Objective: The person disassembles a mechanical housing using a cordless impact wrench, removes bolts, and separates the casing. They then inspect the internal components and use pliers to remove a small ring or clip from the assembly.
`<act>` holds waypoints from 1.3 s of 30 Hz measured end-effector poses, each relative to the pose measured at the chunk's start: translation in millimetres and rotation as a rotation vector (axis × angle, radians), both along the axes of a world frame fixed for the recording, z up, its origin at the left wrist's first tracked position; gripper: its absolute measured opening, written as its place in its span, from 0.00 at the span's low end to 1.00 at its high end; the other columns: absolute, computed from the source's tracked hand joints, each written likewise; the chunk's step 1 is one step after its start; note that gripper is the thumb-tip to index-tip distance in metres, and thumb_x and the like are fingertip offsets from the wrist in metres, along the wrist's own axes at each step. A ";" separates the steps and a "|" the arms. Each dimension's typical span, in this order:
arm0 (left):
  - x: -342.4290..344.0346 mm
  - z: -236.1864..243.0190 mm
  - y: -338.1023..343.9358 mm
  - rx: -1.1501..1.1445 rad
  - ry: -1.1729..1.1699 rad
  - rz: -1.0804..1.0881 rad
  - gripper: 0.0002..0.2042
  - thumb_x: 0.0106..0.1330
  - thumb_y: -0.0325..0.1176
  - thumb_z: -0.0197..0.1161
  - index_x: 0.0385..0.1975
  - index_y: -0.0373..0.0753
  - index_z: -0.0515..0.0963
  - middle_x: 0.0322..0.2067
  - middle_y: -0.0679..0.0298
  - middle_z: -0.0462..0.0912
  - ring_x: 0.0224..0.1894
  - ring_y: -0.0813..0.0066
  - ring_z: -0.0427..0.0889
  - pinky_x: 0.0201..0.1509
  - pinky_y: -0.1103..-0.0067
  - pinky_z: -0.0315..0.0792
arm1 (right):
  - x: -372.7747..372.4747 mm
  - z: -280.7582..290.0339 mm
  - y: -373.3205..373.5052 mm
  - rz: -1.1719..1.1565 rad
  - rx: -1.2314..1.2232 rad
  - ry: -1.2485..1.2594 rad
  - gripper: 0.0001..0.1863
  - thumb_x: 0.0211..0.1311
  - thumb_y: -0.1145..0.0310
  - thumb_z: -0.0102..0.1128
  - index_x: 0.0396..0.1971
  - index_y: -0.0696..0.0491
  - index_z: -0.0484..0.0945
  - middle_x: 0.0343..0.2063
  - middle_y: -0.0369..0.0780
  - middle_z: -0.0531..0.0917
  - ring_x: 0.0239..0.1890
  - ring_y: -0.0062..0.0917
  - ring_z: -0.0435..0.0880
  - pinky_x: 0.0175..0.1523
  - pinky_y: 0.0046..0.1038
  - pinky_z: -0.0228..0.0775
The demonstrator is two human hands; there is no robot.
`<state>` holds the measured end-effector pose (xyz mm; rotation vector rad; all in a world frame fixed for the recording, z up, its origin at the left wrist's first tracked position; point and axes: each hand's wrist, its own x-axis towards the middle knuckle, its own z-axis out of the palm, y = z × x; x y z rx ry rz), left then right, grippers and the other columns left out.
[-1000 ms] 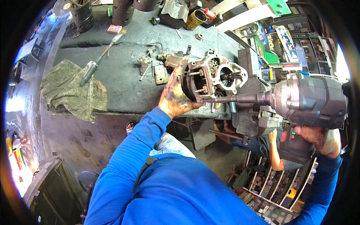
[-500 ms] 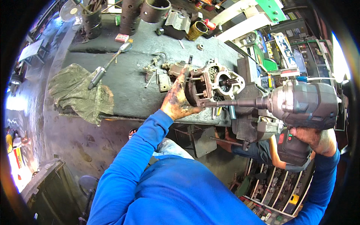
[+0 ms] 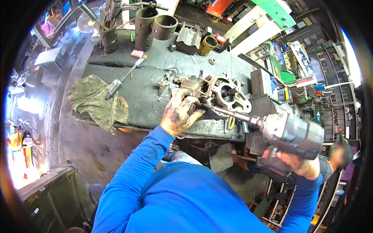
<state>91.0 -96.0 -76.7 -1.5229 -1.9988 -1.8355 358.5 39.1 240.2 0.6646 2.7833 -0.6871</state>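
A cast metal housing (image 3: pixel 229 93) with a splined shaft in its round opening rests near the bench's front edge. My right hand (image 3: pixel 299 165) is wrapped round the handle of a cordless impact wrench (image 3: pixel 293 134). A long extension bar (image 3: pixel 237 115) runs from the wrench toward the housing's near left side. My left hand (image 3: pixel 180 112), with dark grease on it, has its fingers curled together at the bar's tip. What they pinch there is hidden. Small metal parts (image 3: pixel 165 83) lie on the bench left of the housing.
A crumpled green cloth (image 3: pixel 91 99) and a long-handled tool (image 3: pixel 116 88) lie on the bench (image 3: pixel 143 101) at left. Metal cylinders (image 3: pixel 144 29) and a yellowish can (image 3: pixel 207 46) stand behind. A bench vise (image 3: pixel 259 128) sits at right. Another person (image 3: pixel 326 167) is beyond my right arm.
The impact wrench has swung down and left, and its bar now slants. My left hand has shifted from holding the housing's side to curling its fingers at the bar's tip.
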 end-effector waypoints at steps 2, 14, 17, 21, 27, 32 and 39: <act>-3.6 4.4 -2.3 -0.042 -0.025 -0.038 0.17 0.56 0.31 0.77 0.44 0.39 0.81 0.44 0.51 0.82 0.46 0.48 0.83 0.49 0.63 0.79 | 22.7 -24.4 -3.9 -0.194 -0.132 0.003 0.16 0.64 0.70 0.71 0.51 0.52 0.83 0.43 0.36 0.89 0.48 0.28 0.87 0.54 0.33 0.78; -16.8 72.8 1.2 -0.002 0.018 -0.059 0.09 0.57 0.25 0.75 0.36 0.33 0.86 0.34 0.57 0.87 0.36 0.67 0.87 0.43 0.74 0.79 | 104.7 -212.5 -43.0 -0.629 -0.643 0.848 0.33 0.56 0.61 0.76 0.60 0.56 0.75 0.41 0.39 0.84 0.43 0.29 0.82 0.51 0.33 0.74; -30.1 72.9 -1.7 0.044 -0.380 0.039 0.06 0.64 0.27 0.73 0.37 0.34 0.85 0.32 0.64 0.88 0.33 0.76 0.85 0.40 0.78 0.80 | 114.3 -204.2 -40.3 -0.586 -0.894 0.978 0.40 0.56 0.55 0.79 0.64 0.55 0.70 0.41 0.38 0.81 0.41 0.26 0.80 0.43 0.28 0.71; -80.8 20.0 9.1 -0.078 -0.406 0.133 0.07 0.68 0.30 0.71 0.39 0.32 0.84 0.31 0.64 0.87 0.32 0.80 0.84 0.38 0.81 0.79 | 148.6 -185.8 -38.1 -0.630 -0.899 1.025 0.44 0.52 0.54 0.82 0.65 0.54 0.69 0.45 0.38 0.81 0.39 0.27 0.80 0.43 0.30 0.70; -115.1 -97.8 50.5 -0.912 0.073 0.286 0.25 0.67 0.54 0.67 0.52 0.39 0.81 0.47 0.56 0.88 0.56 0.58 0.84 0.61 0.60 0.74 | 206.3 -180.1 -44.3 -1.072 -1.030 0.939 0.48 0.55 0.66 0.82 0.72 0.56 0.60 0.49 0.43 0.82 0.43 0.30 0.82 0.49 0.30 0.75; -102.4 -98.7 70.6 -0.754 0.259 0.579 0.23 0.64 0.53 0.68 0.50 0.42 0.83 0.50 0.52 0.85 0.55 0.50 0.84 0.57 0.62 0.78 | 213.9 -184.2 -43.1 -0.618 -0.416 0.613 0.36 0.61 0.72 0.74 0.67 0.59 0.67 0.49 0.45 0.83 0.47 0.31 0.85 0.51 0.32 0.78; -15.0 13.5 13.9 0.126 0.018 0.147 0.44 0.55 0.48 0.77 0.70 0.35 0.66 0.62 0.44 0.72 0.64 0.50 0.74 0.68 0.61 0.69 | 198.1 -168.2 -51.5 -0.771 -0.489 0.554 0.25 0.61 0.71 0.73 0.58 0.58 0.76 0.43 0.42 0.85 0.42 0.28 0.84 0.49 0.30 0.77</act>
